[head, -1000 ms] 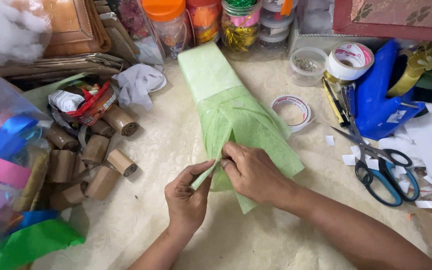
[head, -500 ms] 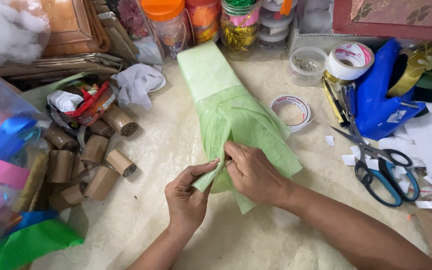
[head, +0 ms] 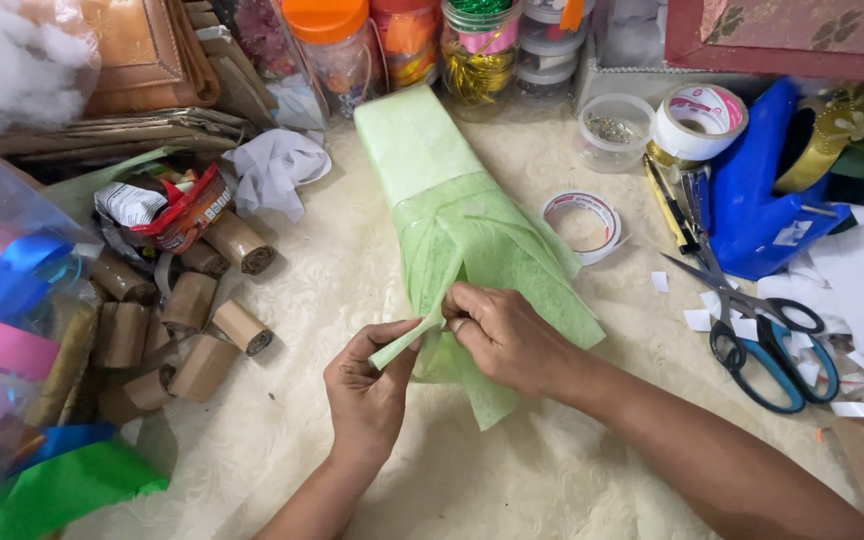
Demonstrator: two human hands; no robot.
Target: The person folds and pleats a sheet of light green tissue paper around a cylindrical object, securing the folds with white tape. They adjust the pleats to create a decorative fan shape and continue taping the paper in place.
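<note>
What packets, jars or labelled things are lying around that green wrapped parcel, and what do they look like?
Crumpled snack packet: left of the parcel, red, black and silver.
Orange-lidded jar: top edge, clear plastic, round.
Jar of green and gold trimmings: top centre, clear.
Large tape roll: upper right, white with red printed core.
Small tape roll: flat on the cloth, right of the green wrapped parcel.

Pale green fibrous wrapping paper [head: 472, 225] lying lengthwise on the cream tablecloth, smooth at the far end, gathered into loose folds nearer, one narrow strip [head: 407, 340] pulled out sideways.
</note>
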